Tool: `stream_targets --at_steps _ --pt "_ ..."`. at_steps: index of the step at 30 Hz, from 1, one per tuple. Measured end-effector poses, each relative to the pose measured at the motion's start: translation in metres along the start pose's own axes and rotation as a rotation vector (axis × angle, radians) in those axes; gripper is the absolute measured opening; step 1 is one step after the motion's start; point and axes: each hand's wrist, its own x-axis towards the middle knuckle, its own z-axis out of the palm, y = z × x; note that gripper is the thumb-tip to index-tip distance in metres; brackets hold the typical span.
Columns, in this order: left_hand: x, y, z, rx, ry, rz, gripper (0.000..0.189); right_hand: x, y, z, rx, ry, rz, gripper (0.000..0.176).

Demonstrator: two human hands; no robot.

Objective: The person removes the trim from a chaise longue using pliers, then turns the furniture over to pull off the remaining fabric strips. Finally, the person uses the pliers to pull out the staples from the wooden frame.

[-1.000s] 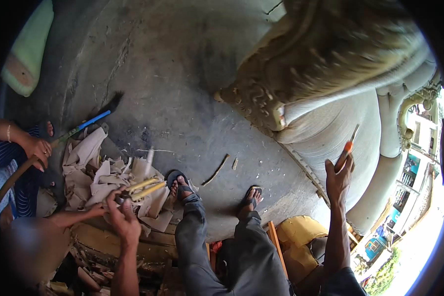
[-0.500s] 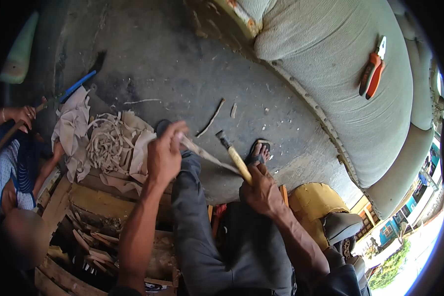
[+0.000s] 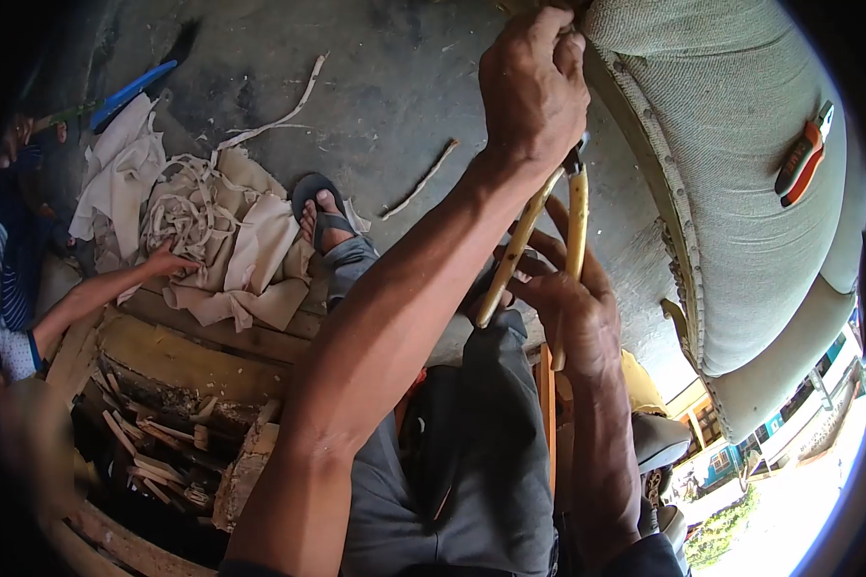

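"While the left hand (image 3: 534, 91) is up by the near edge of the sofa (image 3: 741, 163), what are its fingers doing?"

"They're bent inward, close together. I can't tell whether they pinch anything; the tips are partly hidden at the top of the view."

"And the right hand (image 3: 582, 317)?"

"Lower down, grasping the yellow-handled tool (image 3: 575, 221). The grip looks loose, with the fingers partly spread behind the handles and the thumb side near them."

"How does the tool sit?"

"Head up, handles down and parted toward their lower ends. Its dark head is just below the left hand, by the wrist; the working end is too hidden to read. The yellow coating has dark marks."

"The sofa?"

"On the right, in pale ribbed fabric with soft creases. A studded strip runs along its curved edge. Red-and-black pliers (image 3: 804, 159) lie on the fabric, well apart from both hands."

"Anything on the left?"

"A heap of pale cloth scraps (image 3: 260, 236) beside a sandalled foot (image 3: 325, 216). Another person's hand (image 3: 170, 262) is at the heap. Below it, broken wood pieces (image 3: 149, 452) lie inside a worn frame (image 3: 178, 361)."
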Motion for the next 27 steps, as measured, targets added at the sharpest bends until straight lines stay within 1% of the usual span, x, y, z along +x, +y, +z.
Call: stream_targets --at_steps 2,4,6,7,8,10,11,12,14,15,16,18,19,20,22,23,24,26,27 --pt "-0.005 -0.002 -0.002 -0.059 -0.097 0.003 0.019 0.01 -0.008 0.002 0.126 -0.01 -0.075 0.079" --pt "0.005 0.004 -0.013 -0.085 -0.122 0.0 0.019 0.02 -0.015 0.002 0.14 -0.028 -0.091 0.08" --pt "0.019 0.006 -0.023 0.172 -0.145 0.331 0.013 0.027 -0.029 0.013 0.296 -0.037 -0.117 0.082" --pt "0.028 0.006 -0.024 0.239 -0.189 0.417 0.011 0.03 -0.034 0.014 0.351 -0.087 -0.132 0.083" --pt "0.032 0.007 -0.028 0.237 -0.193 0.424 0.011 0.029 -0.039 0.018 0.357 -0.085 -0.139 0.083" --pt "0.046 0.013 -0.036 0.328 -0.3 0.563 0.012 0.03 -0.053 0.027 0.513 -0.125 -0.139 0.083" --pt "0.051 0.016 -0.042 0.516 -0.548 0.415 0.019 0.03 -0.058 0.029 0.521 -0.147 -0.148 0.081" --pt "0.057 0.014 -0.042 0.518 -0.55 0.424 0.019 0.029 -0.063 0.031 0.528 -0.15 -0.155 0.081" --pt "0.068 0.008 -0.037 0.408 -0.394 0.642 0.006 0.025 -0.077 0.033 0.579 -0.12 -0.09 0.074" --pt "0.07 0.009 -0.036 0.404 -0.37 0.674 0.01 0.022 -0.088 0.032 0.567 -0.099 -0.078 0.063" --pt "0.073 0.01 -0.035 0.405 -0.362 0.684 0.01 0.023 -0.099 0.034 0.567 -0.106 -0.089 0.063" --pt "0.072 0.014 -0.036 0.4 -0.435 0.602 0.009 0.022 -0.116 0.04 0.457 -0.039 0.038 0.052" --pt "0.072 0.016 -0.037 0.398 -0.463 0.575 0.009 0.026 -0.117 0.044 0.451 -0.046 0.014 0.042" --pt "0.072 0.02 -0.036 0.393 -0.456 0.585 0.009 0.027 -0.12 0.043 0.449 -0.047 0.001 0.042" --pt "0.074 0.026 -0.042 0.37 -0.495 0.513 0.009 0.025 -0.129 0.048 0.326 0.036 0.006 0.038" --pt "0.077 0.029 -0.046 0.363 -0.54 0.47 0.01 0.017 -0.135 0.05 0.282 0.144 0.039 0.034" --pt "0.077 0.035 -0.049 0.37 -0.535 0.478 0.01 0.016 -0.139 0.045 0.285 0.135 0.032 0.034" --pt "0.072 0.052 -0.057 0.262 -0.562 0.071 0.012 0.017 -0.138 0.02 0.126 0.115 0.23 0.034" --pt "0.071 0.058 -0.063 0.265 -0.563 0.069 0.015 0.019 -0.139 0.01 0.117 0.115 0.211 0.034"
